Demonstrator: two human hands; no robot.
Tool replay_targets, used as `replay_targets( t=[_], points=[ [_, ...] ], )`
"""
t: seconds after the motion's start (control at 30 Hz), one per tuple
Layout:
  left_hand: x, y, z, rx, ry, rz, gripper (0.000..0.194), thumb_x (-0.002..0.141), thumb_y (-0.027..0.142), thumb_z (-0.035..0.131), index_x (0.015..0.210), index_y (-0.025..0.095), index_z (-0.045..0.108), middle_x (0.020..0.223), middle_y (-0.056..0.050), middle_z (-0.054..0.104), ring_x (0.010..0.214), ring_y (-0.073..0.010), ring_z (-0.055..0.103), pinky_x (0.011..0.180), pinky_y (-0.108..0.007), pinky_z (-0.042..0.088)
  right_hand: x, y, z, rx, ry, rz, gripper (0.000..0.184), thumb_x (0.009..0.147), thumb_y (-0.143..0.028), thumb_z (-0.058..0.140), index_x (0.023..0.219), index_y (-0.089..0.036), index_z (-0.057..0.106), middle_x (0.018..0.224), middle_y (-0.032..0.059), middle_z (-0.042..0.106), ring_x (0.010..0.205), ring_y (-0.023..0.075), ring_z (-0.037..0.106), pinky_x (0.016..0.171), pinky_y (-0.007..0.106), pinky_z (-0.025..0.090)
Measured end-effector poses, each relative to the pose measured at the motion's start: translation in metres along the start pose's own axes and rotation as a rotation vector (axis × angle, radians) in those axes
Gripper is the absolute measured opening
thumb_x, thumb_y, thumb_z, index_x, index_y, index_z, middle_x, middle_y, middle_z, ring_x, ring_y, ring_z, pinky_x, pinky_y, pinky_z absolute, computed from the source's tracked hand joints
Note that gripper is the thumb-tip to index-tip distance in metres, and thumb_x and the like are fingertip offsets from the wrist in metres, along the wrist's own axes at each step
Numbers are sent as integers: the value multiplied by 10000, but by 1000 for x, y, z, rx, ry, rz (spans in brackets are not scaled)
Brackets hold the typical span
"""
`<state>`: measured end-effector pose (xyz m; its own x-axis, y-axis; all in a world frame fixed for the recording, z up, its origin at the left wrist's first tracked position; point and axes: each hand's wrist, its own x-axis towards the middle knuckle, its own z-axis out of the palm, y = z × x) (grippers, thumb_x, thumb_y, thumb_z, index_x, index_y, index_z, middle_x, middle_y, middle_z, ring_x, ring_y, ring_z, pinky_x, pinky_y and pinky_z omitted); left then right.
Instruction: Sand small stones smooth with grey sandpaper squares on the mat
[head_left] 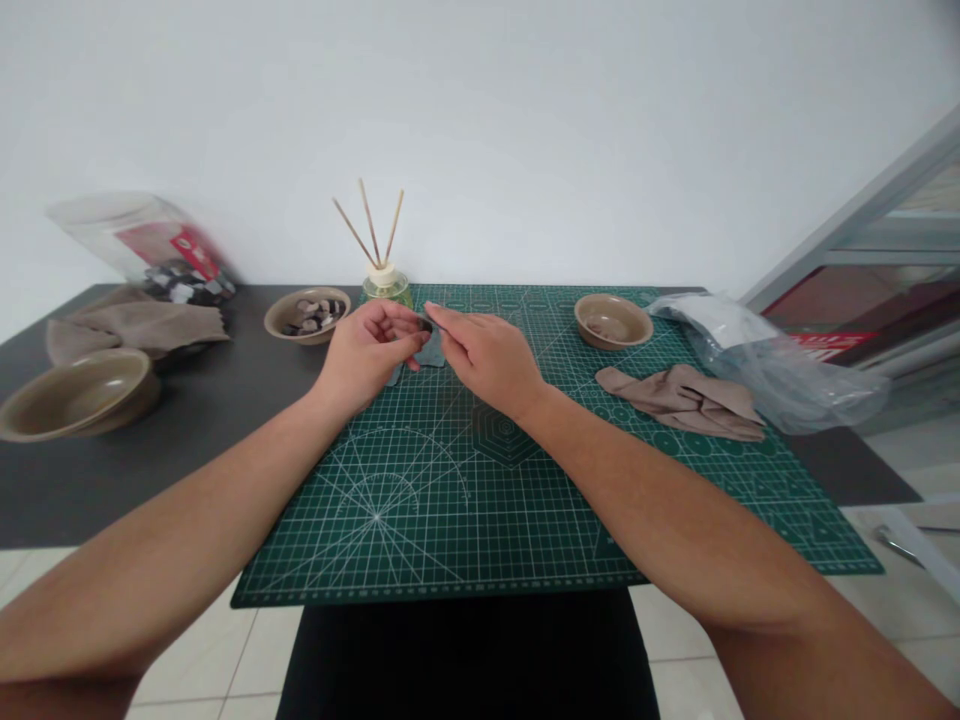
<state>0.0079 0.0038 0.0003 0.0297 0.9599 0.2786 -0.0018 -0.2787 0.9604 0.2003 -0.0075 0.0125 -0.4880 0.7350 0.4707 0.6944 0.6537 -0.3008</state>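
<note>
Both my hands meet over the far middle of a green cutting mat (465,500). My left hand (367,350) is curled, pinching a small dark piece against a grey-blue cloth (431,350). My right hand (487,355) has its fingers closed on the same cloth from the right. Just behind them stands a reed diffuser (384,275). A tan bowl (307,315) with several small dark and pale pieces sits to the left of my hands.
Another tan bowl (611,320) sits at the mat's far right, with a beige cloth (682,400) and a clear plastic bag (757,360) beside it. At far left are a larger bowl (75,395), a beige cloth (135,325) and a tipped plastic jar (150,245). The mat overhangs the table's front edge.
</note>
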Motion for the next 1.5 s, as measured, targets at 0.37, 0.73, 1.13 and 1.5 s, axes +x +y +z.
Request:
replay_targets(
  t=[0.37, 0.73, 1.13, 1.5],
  points=[
    [2, -8, 0, -108, -26, -88, 290, 602, 108, 825, 832, 196, 671, 698, 32, 700, 656, -133, 696, 707, -294, 654, 1, -2, 3, -35, -18, 30, 486, 1108, -129, 477, 1558, -181, 655, 1556, 90, 710, 1362, 216, 737, 1170, 403, 556],
    [1, -10, 0, -160, 60, -113, 232, 580, 156, 935, 745, 184, 775, 728, -5, 787, 679, -134, 720, 722, -271, 628, 0, -5, 3, -64, -106, -3, 530, 1119, -144, 453, 1627, -207, 593, 1641, 57, 635, 1355, 235, 733, 1196, 430, 548],
    [1, -4, 0, -128, 59, -96, 219, 627, 165, 928, 750, 172, 747, 723, -17, 768, 658, -137, 703, 612, -256, 631, 0, -4, -2, -130, -121, 45, 530, 1139, -181, 431, 1647, -233, 572, 1628, 27, 652, 1310, 243, 748, 1133, 418, 581],
    [1, -7, 0, -98, 48, -62, 206, 664, 165, 909, 748, 189, 723, 718, -7, 758, 601, -129, 674, 578, -266, 609, 0, -8, -4, -165, -129, 29, 542, 1134, -178, 449, 1658, -263, 555, 1616, 20, 658, 1260, 215, 772, 1080, 376, 593]
  ],
)
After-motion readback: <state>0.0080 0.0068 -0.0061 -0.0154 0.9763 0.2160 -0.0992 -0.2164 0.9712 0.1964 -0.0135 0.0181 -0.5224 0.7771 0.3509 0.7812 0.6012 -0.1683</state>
